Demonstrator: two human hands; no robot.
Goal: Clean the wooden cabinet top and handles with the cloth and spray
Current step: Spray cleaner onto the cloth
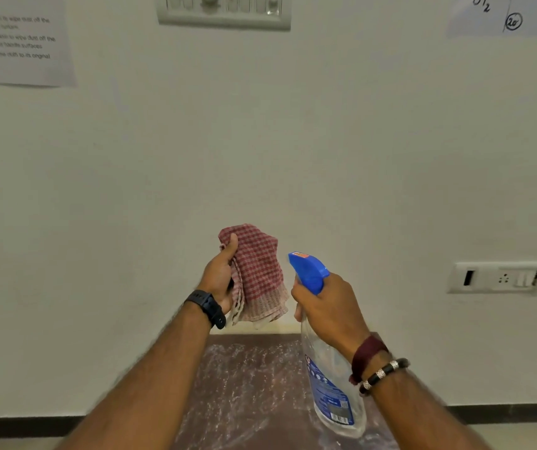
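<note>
My left hand point(218, 276) holds a bunched red-and-white checked cloth point(257, 274) up in front of the wall, thumb pressed on its upper edge. My right hand point(328, 306) grips the neck of a clear spray bottle point(332, 394) with a blue trigger head point(307, 271), its nozzle pointing left toward the cloth. Below both hands lies the dark reddish-brown cabinet top point(247, 384), covered with a wrinkled clear film. The cabinet handles are out of view.
The cabinet stands against a white wall. A socket plate point(504, 277) sits on the wall at the right, a switch panel point(224, 11) at the top. Paper sheets hang at the upper left point(20, 40) and upper right point(514, 14). A dark skirting strip point(23, 425) runs along the floor.
</note>
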